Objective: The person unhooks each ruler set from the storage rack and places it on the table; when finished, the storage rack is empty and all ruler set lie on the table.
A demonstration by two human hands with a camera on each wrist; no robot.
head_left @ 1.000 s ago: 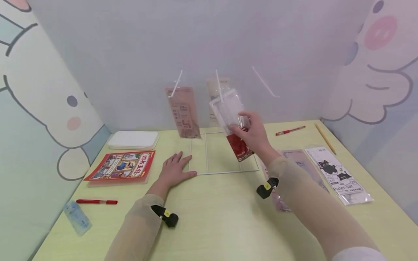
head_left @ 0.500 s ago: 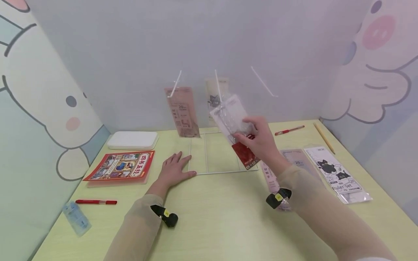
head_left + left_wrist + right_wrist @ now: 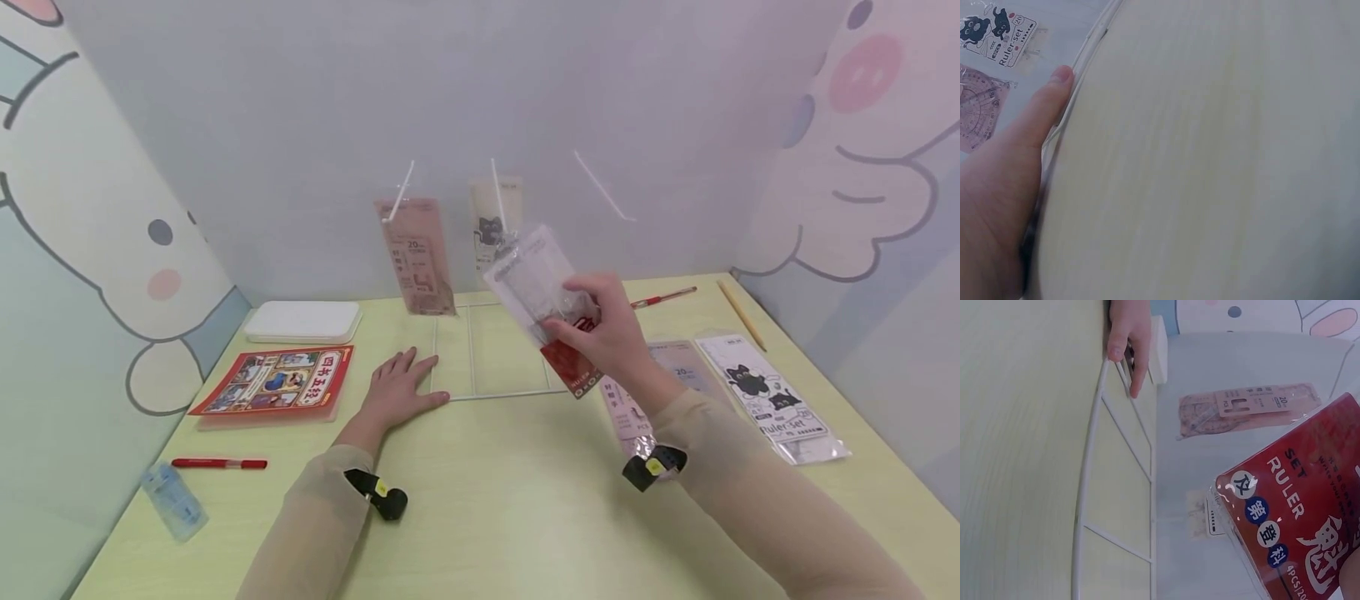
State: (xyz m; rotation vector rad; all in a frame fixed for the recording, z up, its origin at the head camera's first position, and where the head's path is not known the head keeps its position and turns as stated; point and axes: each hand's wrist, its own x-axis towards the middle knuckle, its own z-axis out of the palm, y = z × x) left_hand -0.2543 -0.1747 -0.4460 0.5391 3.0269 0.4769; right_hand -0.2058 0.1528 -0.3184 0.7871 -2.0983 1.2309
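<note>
My right hand (image 3: 600, 329) pinches a clear packet with a red "Ruler Set" card (image 3: 536, 283) and holds it tilted in the air, its top close to the tip of the middle hook (image 3: 497, 196) of a white wire rack. In the right wrist view the red packet (image 3: 1297, 512) fills the lower right. My left hand (image 3: 401, 385) lies flat on the table, fingers straight, against the front left corner of the rack's base frame (image 3: 510, 392). A pink packet (image 3: 416, 254) hangs on the left hook and a cat-print packet (image 3: 491, 225) on the middle hook.
A red book (image 3: 277, 383), a white box (image 3: 303, 321), a red pen (image 3: 217, 463) and a clear blue case (image 3: 174, 500) lie at the left. At the right lie a cat ruler packet (image 3: 772, 400), a pink packet (image 3: 675, 367), another red pen (image 3: 663, 298) and a pencil (image 3: 738, 315).
My right hand has drawn the red packet a little to the right and down from the middle hook, uncovering the cat-print packet behind. The left hand has stayed put.
</note>
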